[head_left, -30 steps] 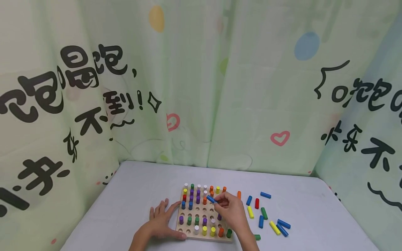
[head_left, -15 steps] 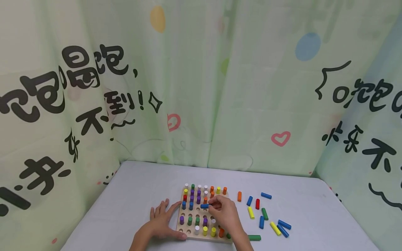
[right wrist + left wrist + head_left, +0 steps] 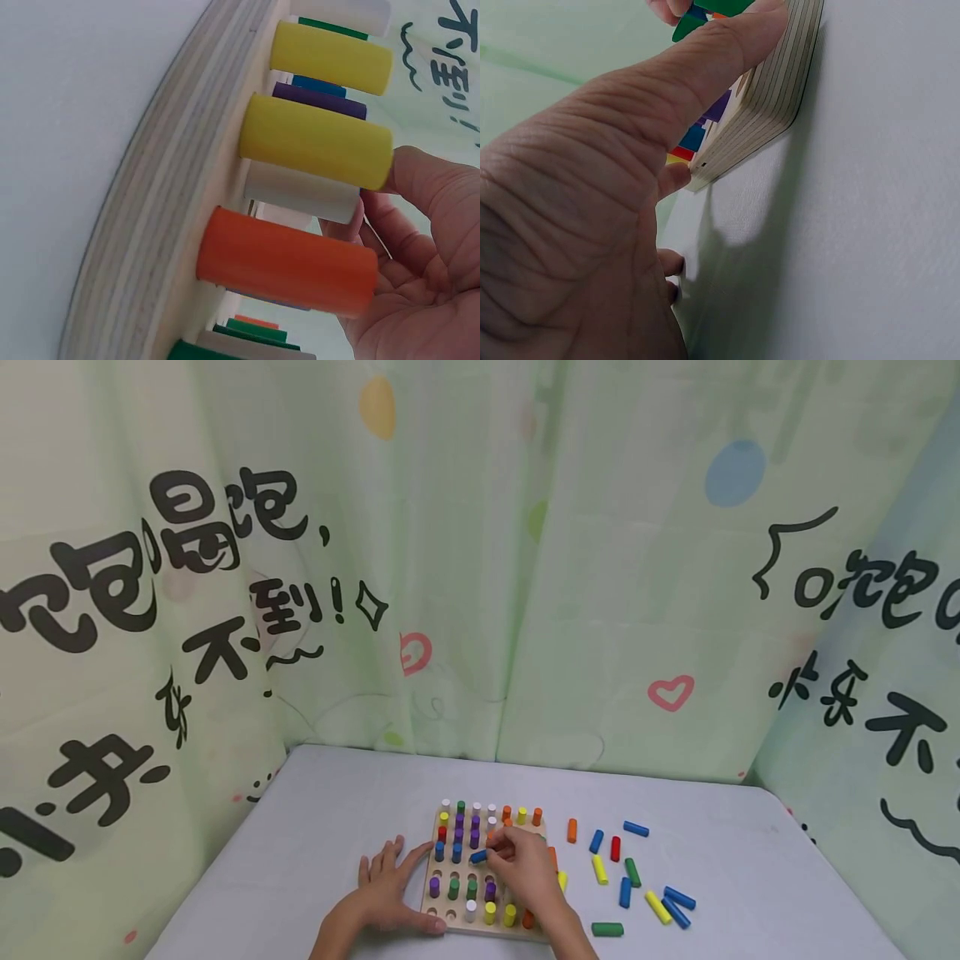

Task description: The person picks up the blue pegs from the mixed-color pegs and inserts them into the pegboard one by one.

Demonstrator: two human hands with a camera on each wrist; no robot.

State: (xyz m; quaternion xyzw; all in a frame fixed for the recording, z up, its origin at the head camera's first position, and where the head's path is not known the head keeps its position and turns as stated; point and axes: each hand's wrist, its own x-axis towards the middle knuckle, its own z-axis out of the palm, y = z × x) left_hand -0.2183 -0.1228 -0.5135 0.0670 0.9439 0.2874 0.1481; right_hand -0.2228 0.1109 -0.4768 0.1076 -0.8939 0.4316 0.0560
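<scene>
A wooden pegboard lies on the table, with upright coloured pegs in many of its holes. My left hand is spread along the board's left side. Its thumb touches the front edge and its index finger the left edge. Over the board's middle, my right hand pinches a tilted blue peg, just right of two standing blue pegs. From the right wrist, a yellow peg and an orange peg stand in front of my right fingers, and the held peg is hidden.
Loose pegs lie scattered right of the board, among them a green peg, a red peg and a yellow peg. A printed curtain hangs behind the white table.
My right hand has moved left and slightly nearer across the board with the blue peg, whose left end now tips downward. My left hand stays where it was.
</scene>
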